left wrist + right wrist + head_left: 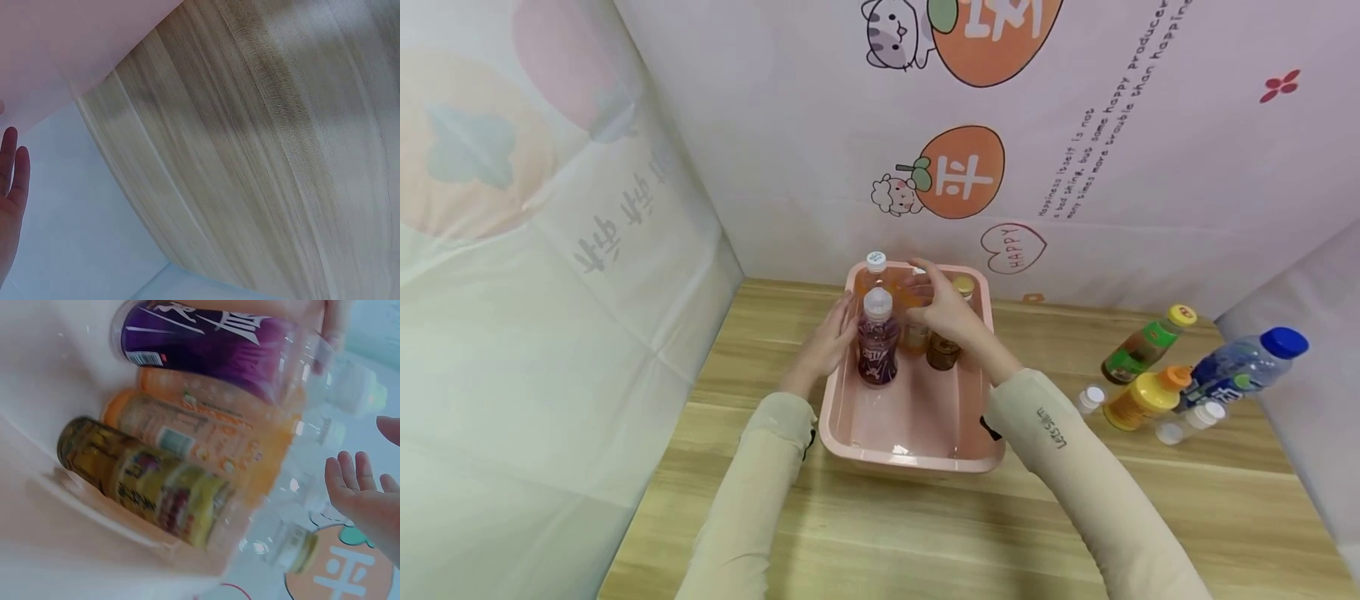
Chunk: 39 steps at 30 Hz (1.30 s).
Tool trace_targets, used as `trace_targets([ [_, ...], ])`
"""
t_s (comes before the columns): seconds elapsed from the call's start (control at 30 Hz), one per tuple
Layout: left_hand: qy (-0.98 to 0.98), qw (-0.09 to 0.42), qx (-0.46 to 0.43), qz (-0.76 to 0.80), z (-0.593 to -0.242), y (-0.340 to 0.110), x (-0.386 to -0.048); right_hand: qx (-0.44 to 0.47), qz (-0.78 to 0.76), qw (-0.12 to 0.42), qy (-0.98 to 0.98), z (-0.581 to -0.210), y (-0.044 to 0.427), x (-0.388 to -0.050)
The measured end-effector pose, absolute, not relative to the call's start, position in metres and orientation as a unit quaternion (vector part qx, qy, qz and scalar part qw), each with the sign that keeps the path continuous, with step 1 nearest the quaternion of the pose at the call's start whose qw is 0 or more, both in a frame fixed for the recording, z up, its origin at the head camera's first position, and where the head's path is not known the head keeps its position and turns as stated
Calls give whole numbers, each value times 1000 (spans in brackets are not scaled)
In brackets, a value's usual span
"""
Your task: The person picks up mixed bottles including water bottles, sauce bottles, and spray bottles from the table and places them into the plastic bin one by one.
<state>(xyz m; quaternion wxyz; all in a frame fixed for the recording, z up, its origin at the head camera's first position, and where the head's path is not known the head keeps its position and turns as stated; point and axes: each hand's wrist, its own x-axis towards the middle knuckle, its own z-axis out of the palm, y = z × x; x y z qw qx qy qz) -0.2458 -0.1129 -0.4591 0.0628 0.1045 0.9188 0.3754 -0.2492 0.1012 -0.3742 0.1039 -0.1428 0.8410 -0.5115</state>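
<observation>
A pink basin (910, 454) holds several upright bottles at its back end. Among them are a purple drink bottle (877, 354) with a clear cap, orange drink bottles (187, 428), and a brown glass bottle (144, 481) with a gold cap. My right hand (946, 310) hovers over the bottle tops, fingers spread; in the right wrist view it is apart from the caps. Along the basin's left rim lies my left hand (826, 343), fingers straight, beside the purple bottle. Whether it touches the rim cannot be told. Only part of it shows in the left wrist view.
Right of the basin on the wooden table (880, 533) stand a green-labelled sauce bottle (1138, 350), a yellow bottle (1138, 402) with an orange cap, a blue-capped bottle (1240, 367) and two small white-capped bottles. Printed cloth walls (820, 167) rise behind and at the sides.
</observation>
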Motion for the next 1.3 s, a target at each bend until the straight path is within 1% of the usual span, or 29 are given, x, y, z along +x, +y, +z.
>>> trace_targets([
  [0.2, 920, 66, 105, 373, -461, -114, -245, -170, -540, 61, 822, -356, 124, -242],
  [0.37, 919, 67, 102, 375, -461, -115, -245, -160, -561, 46, 811, -335, 151, -235],
  [0.47, 919, 69, 102, 373, -460, -114, -245, -154, -564, 19, 811, -326, 170, -229],
  [0.6, 919, 69, 107, 374, -460, -113, -245, -142, -573, -30, 807, -317, 202, -222],
  [0.8, 920, 73, 107, 370, -459, -112, -245, -98, -632, -71, 766, -310, 259, -214],
  [0.87, 919, 75, 105, 372, -459, -112, -245, -82, -659, -92, 742, -310, 279, -213],
  [1.0, 918, 76, 104, 374, -458, -112, -245, -24, -677, -146, 721, -314, 320, -211],
  [1.07, 920, 77, 102, 372, -459, -113, -244, 20, -676, -163, 718, -318, 340, -210],
  [1.3, 923, 77, 103, 364, -460, -112, -244, 223, -597, -212, 741, -331, 388, -210],
])
